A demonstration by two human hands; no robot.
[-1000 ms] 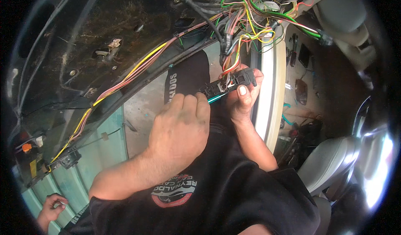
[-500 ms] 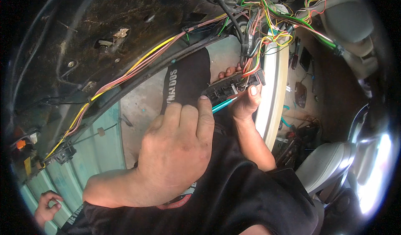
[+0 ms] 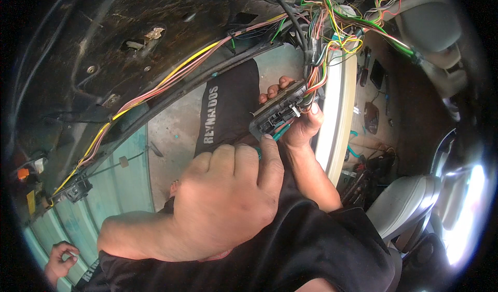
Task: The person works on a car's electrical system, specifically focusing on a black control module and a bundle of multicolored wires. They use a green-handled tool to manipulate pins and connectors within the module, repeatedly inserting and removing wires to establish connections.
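A black plastic connector block with slots along its face hangs from a bundle of coloured wires. My right hand holds it from the right, thumb in front and fingers behind the far side. My left hand is closed around a thin teal tool; its exact kind is hidden by the fingers. The tool points at the block's near edge, and my left index fingertip rests at or very near the block's lower corner. Whether the tool's tip touches the slots I cannot tell.
A wire harness runs along a dark, dirty panel. Loose wires tangle above a pale sill. A grey seat stands right, with tools on the floor. Another hand, apparently another person's, is at lower left.
The block has tilted more steeply, its lower end dropping. My left hand has moved right and slightly down with the teal tool, of which less now shows.
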